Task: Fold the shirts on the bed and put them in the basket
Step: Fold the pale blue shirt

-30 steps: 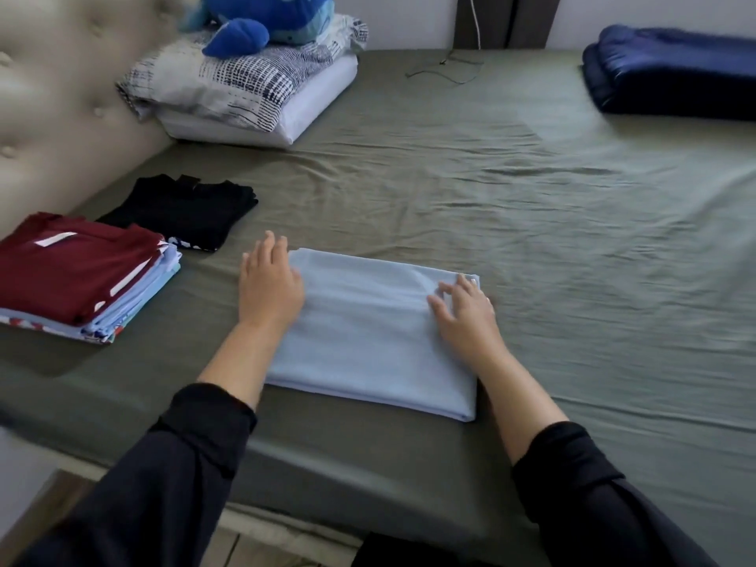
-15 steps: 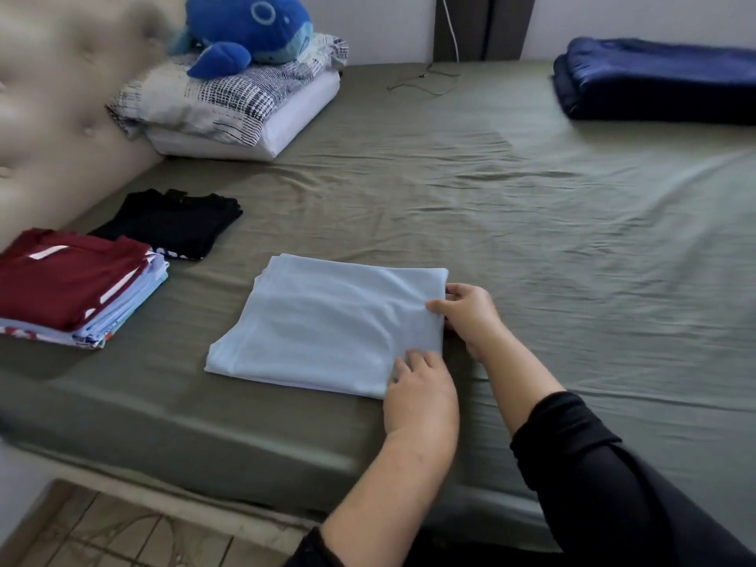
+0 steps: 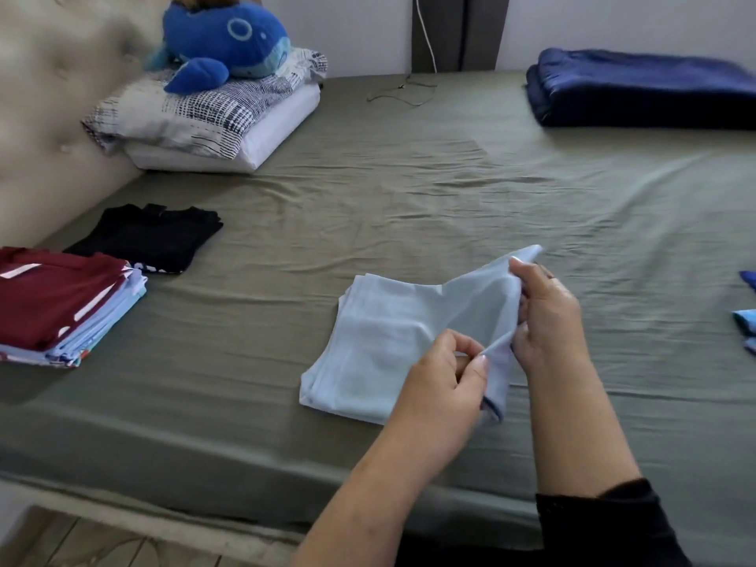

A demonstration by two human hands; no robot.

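Both hands are on the pale blue shirt (image 3: 380,345) near the front edge of the bed (image 3: 409,190): left hand (image 3: 442,382) pinches its near right corner, right hand (image 3: 548,317) grips the far one, lifting that edge. It looks thin, light and floppy, sagging between the grips. Corners seem the sensible hold; no basket in sight.

both hands, left hand (image 3: 444,374) and right hand (image 3: 546,317), have lifted the light blue shirt's (image 3: 380,349) right edge off the bed.

One plush whale (image 3: 223,38), two pillows (image 3: 212,116), two hands (image 3: 442,386).
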